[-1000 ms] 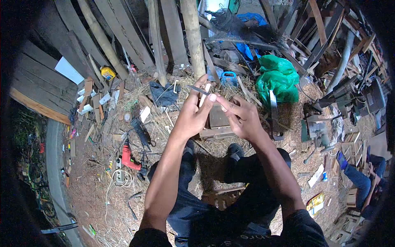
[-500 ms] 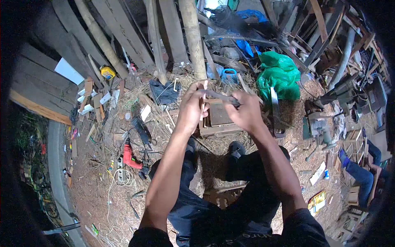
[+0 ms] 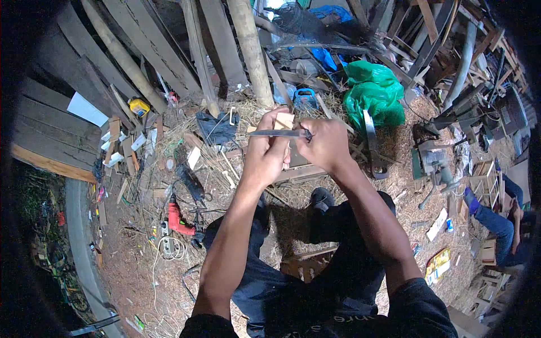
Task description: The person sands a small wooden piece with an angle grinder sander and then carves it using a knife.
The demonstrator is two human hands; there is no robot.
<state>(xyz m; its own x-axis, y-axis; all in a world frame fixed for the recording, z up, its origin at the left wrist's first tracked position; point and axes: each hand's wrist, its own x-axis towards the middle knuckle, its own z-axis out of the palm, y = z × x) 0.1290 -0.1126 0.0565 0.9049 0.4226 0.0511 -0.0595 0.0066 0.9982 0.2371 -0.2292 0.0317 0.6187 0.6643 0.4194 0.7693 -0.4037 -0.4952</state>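
My left hand is closed around a small, pale piece of wood, whose top end shows above the fingers. My right hand grips the dark handle of a knife. Its blade points left, lying level across the front of the wood and over my left thumb area. Whether the edge touches the wood I cannot tell. Below and behind the hands is a low wooden block or box, partly hidden by them, between my feet and the wall.
A red power drill and a power strip with a tangled white cord lie left on shavings. On the right are a green plastic bag, a handsaw and a vise-like machine. Another person's leg shows at far right.
The knife has swung from slanting beside the wood to lying level across it. The wood has turned from edge-on to show a broader face. The view has shifted slightly.
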